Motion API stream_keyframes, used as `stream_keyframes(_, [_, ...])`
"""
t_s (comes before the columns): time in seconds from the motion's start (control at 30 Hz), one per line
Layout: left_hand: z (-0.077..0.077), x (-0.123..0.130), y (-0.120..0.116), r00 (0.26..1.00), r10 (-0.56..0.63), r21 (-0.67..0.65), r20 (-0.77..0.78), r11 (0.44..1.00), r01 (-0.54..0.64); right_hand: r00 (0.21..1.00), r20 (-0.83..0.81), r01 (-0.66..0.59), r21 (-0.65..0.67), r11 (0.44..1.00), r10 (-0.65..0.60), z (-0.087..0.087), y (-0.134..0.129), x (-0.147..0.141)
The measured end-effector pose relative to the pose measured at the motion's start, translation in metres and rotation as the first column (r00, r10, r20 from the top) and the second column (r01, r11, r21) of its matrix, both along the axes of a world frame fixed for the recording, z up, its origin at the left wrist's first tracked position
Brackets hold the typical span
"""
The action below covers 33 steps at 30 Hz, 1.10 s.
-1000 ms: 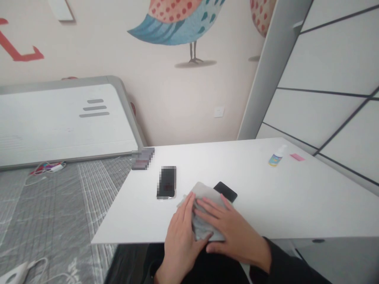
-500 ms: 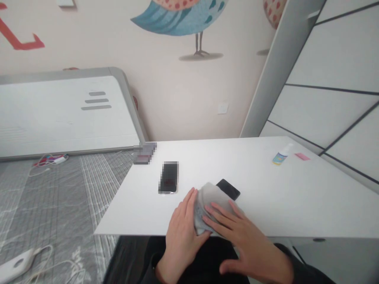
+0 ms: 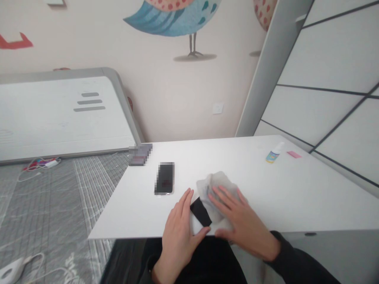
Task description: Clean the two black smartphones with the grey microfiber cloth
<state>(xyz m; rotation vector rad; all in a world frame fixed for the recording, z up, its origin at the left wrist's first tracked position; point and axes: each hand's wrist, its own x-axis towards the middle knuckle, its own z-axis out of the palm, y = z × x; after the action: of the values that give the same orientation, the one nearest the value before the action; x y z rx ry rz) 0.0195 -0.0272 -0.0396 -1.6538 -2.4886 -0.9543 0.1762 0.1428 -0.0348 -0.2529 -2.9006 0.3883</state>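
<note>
Phone (image 3: 200, 212) has moved onto the grey cloth (image 3: 220, 188), between our left hand (image 3: 179, 232), curved beside it with any grip unclear, and our right hand (image 3: 241, 215), spread open on the cloth.

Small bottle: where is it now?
In the head view, the small bottle stands toward the far right of the white table, just left of a pink note, beyond the right hand.
</note>
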Motion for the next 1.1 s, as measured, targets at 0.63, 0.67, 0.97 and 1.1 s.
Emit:
stream_keyframes(0.63, [-0.004,0.0,0.002,0.999,0.01,0.053,-0.036,0.999,-0.008,0.998,0.026,-0.059,0.05,0.997,0.058,0.005,-0.009,-0.015])
stream_keyframes(0.67, [-0.003,0.001,0.002,0.999,0.017,0.049,-0.03,0.999,-0.015,0.999,0.029,-0.038,0.057,0.998,0.036,0.005,-0.008,-0.014])
stream_keyframes(0.97, [-0.007,0.004,0.001,0.984,0.113,0.076,-0.136,0.992,-0.103,0.983,-0.018,0.185,0.178,0.967,-0.185,-0.014,0.01,-0.009])
stream_keyframes(1.1, [-0.007,0.003,0.002,0.982,0.123,0.062,-0.142,0.991,-0.115,0.981,-0.012,0.193,0.185,0.964,-0.195,-0.014,0.005,-0.008])
